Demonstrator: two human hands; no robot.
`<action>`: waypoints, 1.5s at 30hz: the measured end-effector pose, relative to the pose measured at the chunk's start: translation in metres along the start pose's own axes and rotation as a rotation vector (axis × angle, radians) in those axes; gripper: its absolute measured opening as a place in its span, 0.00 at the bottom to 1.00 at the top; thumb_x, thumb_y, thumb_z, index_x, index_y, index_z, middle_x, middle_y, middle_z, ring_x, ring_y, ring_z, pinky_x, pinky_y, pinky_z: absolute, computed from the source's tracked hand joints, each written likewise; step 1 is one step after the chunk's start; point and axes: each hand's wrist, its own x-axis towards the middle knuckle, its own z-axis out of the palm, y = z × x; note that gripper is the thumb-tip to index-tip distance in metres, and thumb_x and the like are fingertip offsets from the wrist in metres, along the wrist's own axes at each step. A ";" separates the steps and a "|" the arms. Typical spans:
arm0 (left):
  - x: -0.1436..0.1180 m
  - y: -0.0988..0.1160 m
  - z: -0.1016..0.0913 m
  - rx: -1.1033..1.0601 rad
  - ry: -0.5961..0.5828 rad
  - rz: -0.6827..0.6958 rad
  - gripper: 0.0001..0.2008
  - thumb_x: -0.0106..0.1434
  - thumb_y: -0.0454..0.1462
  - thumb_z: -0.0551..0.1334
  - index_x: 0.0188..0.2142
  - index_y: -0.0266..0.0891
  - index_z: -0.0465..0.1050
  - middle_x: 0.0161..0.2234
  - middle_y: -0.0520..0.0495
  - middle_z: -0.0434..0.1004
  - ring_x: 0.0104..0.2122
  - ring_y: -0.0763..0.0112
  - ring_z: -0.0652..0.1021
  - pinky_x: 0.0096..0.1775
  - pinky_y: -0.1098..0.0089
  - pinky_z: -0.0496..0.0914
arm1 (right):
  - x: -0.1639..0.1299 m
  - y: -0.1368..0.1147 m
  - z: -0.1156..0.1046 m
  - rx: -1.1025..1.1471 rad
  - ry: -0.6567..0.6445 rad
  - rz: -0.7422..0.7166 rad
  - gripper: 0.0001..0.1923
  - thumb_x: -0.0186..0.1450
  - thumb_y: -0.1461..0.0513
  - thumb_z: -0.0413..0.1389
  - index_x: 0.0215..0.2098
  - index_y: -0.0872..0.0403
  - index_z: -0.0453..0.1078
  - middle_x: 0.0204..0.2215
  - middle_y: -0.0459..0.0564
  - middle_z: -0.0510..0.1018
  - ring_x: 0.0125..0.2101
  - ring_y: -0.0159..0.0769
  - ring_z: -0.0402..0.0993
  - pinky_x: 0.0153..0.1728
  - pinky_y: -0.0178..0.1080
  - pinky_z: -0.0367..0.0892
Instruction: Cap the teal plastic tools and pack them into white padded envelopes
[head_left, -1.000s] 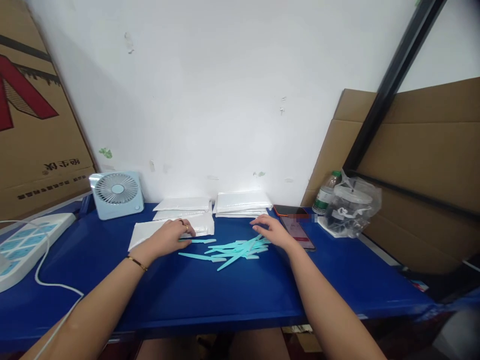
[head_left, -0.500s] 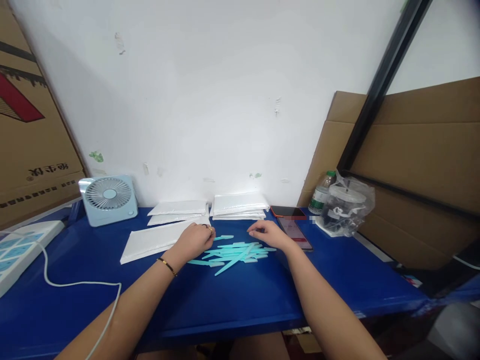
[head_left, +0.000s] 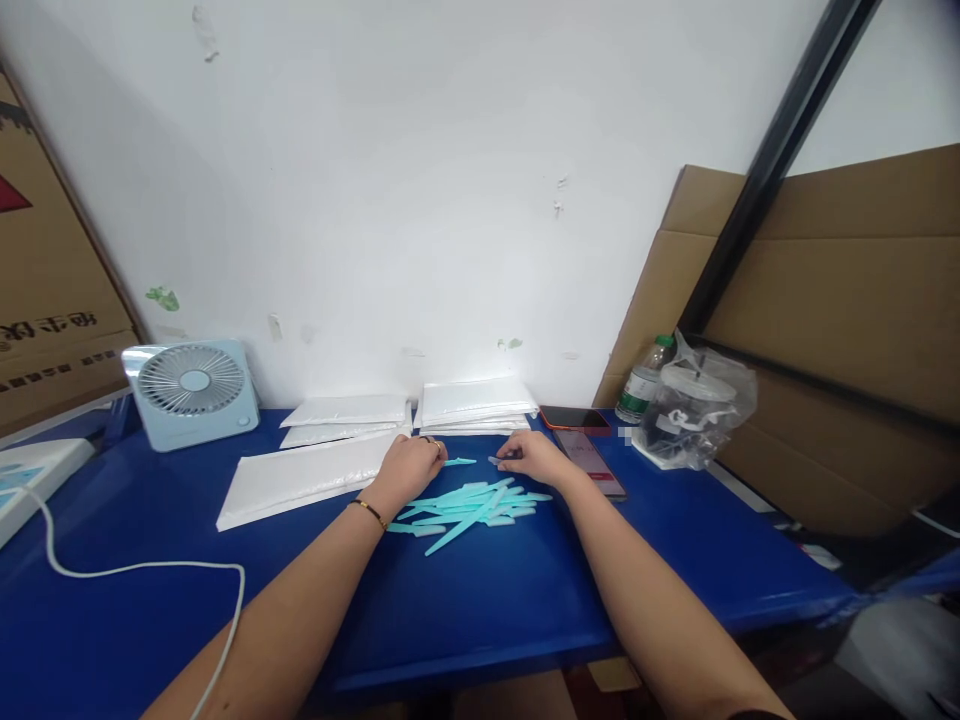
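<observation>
Head cam looking down at the blue table (head_left: 465, 610) right now, and both of my hands sit at the far edge of a messy pile of teal plastic sticks (head_left: 469, 502). My left hand (head_left: 409, 468) is curled, knuckles up, with one teal stick (head_left: 459, 462) poking out from its fingertips toward the right, so it looks pinched on that one. My right hand (head_left: 534, 458) is also curled, fingertips pressed together around a small pale piece (head_left: 496, 461) at its left side; honestly it's too small to tell what the piece is. The two hands are near each other, with only a short gap between the stick's tip and that piece. The pile lies just in front of both hands, sticks crossing each other every which way. Left of the left hand lies a flat white padded mailer (head_left: 300, 482), and two more stacks of white mailers (head_left: 409, 412) sit against the wall behind. A phone (head_left: 592, 462) lies just right of my right hand, with a bagged container (head_left: 694, 412) further right and a little fan (head_left: 191, 392) far left.
</observation>
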 end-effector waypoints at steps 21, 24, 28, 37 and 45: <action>-0.012 0.012 -0.004 -0.304 -0.214 -0.044 0.09 0.55 0.40 0.55 0.28 0.42 0.73 0.29 0.50 0.77 0.29 0.70 0.74 0.28 0.73 0.61 | 0.003 -0.043 0.016 0.005 -0.269 -0.102 0.09 0.55 0.56 0.60 0.29 0.53 0.74 0.33 0.47 0.69 0.35 0.34 0.66 0.44 0.41 0.55; -0.011 0.012 -0.004 -0.293 -0.210 -0.034 0.09 0.56 0.41 0.56 0.28 0.43 0.73 0.30 0.51 0.77 0.30 0.70 0.74 0.28 0.73 0.62 | 0.004 -0.042 0.016 -0.009 -0.251 -0.097 0.08 0.57 0.56 0.59 0.29 0.53 0.74 0.34 0.47 0.69 0.36 0.35 0.66 0.45 0.43 0.53; -0.008 0.013 -0.004 -0.226 -0.177 -0.052 0.09 0.57 0.39 0.55 0.28 0.42 0.74 0.31 0.49 0.78 0.30 0.69 0.75 0.30 0.72 0.63 | 0.006 -0.034 0.011 -0.038 -0.209 -0.094 0.07 0.56 0.57 0.59 0.28 0.54 0.74 0.34 0.47 0.70 0.37 0.35 0.66 0.44 0.41 0.53; -0.004 0.003 -0.001 -0.168 -0.039 -0.122 0.07 0.57 0.39 0.57 0.34 0.42 0.71 0.34 0.49 0.77 0.35 0.65 0.75 0.36 0.69 0.63 | -0.005 0.000 -0.012 -0.061 0.013 0.079 0.06 0.57 0.59 0.59 0.29 0.53 0.74 0.33 0.47 0.70 0.34 0.34 0.67 0.38 0.36 0.58; -0.009 0.015 0.000 -0.295 -0.156 0.009 0.12 0.55 0.48 0.58 0.31 0.44 0.72 0.31 0.51 0.76 0.31 0.68 0.74 0.30 0.72 0.62 | -0.009 -0.010 -0.012 -0.012 -0.258 -0.076 0.11 0.51 0.54 0.63 0.29 0.51 0.76 0.33 0.46 0.70 0.34 0.34 0.67 0.41 0.37 0.57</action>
